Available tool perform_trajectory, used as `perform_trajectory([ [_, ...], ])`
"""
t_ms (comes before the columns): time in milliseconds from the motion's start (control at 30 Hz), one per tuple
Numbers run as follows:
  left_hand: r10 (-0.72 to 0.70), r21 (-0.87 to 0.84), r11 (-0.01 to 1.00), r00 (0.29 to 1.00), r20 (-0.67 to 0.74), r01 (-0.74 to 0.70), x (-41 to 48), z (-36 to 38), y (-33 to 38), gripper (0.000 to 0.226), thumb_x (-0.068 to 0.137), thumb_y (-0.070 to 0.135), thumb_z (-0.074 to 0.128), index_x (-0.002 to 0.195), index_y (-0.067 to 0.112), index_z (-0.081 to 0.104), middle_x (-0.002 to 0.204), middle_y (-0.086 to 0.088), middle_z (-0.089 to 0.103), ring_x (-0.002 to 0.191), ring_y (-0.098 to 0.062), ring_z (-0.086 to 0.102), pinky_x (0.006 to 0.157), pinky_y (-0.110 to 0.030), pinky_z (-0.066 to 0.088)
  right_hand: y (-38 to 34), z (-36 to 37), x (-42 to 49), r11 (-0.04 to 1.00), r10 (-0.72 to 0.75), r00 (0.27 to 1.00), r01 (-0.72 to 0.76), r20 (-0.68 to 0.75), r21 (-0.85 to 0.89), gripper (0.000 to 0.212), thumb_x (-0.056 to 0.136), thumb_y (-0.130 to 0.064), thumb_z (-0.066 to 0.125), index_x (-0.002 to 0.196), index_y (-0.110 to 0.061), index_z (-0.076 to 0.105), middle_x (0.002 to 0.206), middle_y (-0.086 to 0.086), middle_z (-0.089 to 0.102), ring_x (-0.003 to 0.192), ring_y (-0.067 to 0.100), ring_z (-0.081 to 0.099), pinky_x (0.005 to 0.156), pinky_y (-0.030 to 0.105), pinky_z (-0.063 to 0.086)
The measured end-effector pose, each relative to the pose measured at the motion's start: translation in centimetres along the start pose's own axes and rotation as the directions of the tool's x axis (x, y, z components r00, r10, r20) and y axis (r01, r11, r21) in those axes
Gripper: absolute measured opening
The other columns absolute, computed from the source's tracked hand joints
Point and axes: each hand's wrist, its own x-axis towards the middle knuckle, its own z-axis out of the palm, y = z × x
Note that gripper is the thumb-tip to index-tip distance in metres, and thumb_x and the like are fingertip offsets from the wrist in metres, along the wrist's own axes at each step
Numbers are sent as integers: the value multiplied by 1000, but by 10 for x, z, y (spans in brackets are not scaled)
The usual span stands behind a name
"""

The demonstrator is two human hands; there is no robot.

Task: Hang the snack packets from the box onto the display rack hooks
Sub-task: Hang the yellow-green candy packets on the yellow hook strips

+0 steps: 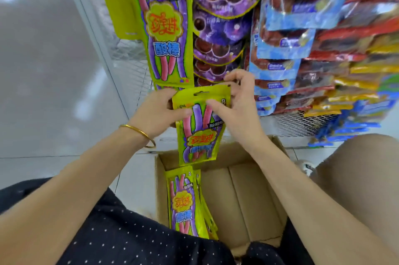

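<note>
While above box [239, 200] — packet [199, 135] (two-handed)

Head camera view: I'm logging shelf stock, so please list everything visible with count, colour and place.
cardboard box: one, brown, open, on the floor
boxed packets: several, exact count unclear, yellow-green, standing at the box's left side
held packet: one, yellow-green, above the box
wire rack: one, white mesh, behind the hanging goods
hanging packets: at least two, yellow-green, rack's left column
purple packets: several, overlapping column beside them
blue packets: several, column further right
red and yellow packets: many, far right
bangle: one, gold, left wrist
left hand: grips the held packet's left edge
right hand: pinches its top right corner
</note>
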Motion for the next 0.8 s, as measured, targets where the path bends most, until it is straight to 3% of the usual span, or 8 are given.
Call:
perform_trajectory([
  [133,47,-61,997,998,31,-45,5,-47,58,15,86,7,60,101,5,59,97,-19,67,84,-27,67,73,-43,58,-58,5,37,956,-235,970,220,-61,-193,32,80,-1,60,89,-28,47,82,-10,50,77,2,50,73,20,41],
  [233,183,-62,978,965,-188,-197,17,-89,110,17,89,21,57,101,8,59,99,-16,65,85,-23,63,72,-35,58,-104,6,71,916,-352,932,323,-87,-238,25,79,3,59,79,-22,60,81,-17,56,80,-7,53,76,8,39],
  [333,341,31,924,784,-519,-382,42,-124,153,19,91,21,57,106,10,54,90,1,57,75,-1,57,58,-15,52,-138,8,103,896,-400,909,363,-113,-254,24,84,-4,61,82,-28,60,83,-21,57,80,-7,54,75,10,41],
  [433,398,148,904,664,-633,-400,70,-144,173,31,89,21,59,115,8,48,91,7,51,76,-2,53,70,-23,52,-158,11,130,894,-407,907,372,-106,-249,24,86,-4,59,85,-28,58,85,-16,57,75,-1,52,72,15,42],
  [533,378,161,917,664,-645,-365,90,-152,180,35,91,29,56,118,9,48,91,6,51,80,-8,52,74,-27,46,-169,16,154,871,-444,888,397,-119,-290,17,86,0,57,92,-15,62,89,-13,56,84,-2,50,79,7,38],
  [600,337,112,932,703,-626,-346,99,-157,182,32,91,39,51,108,13,52,83,7,52,76,-8,52,70,-29,46,-175,21,169,863,-461,877,407,-137,-300,16,87,1,55,96,-10,62,93,-7,58,88,2,51,80,5,37],
  [700,278,-7,940,774,-570,-342,101,-164,187,55,75,62,48,85,9,53,78,-9,51,70,-19,48,68,-40,45,-180,30,190,857,-472,866,406,-164,-317,16,87,1,54,98,-9,59,98,0,56,91,7,48,81,3,34],
  [800,256,-2,949,774,-578,-316,102,-163,184,64,66,61,57,97,6,60,96,-15,64,84,-25,60,79,-48,50,-180,39,202,849,-480,858,402,-183,-343,14,86,2,55,98,-6,55,98,3,53,86,5,44,78,3,32],
])
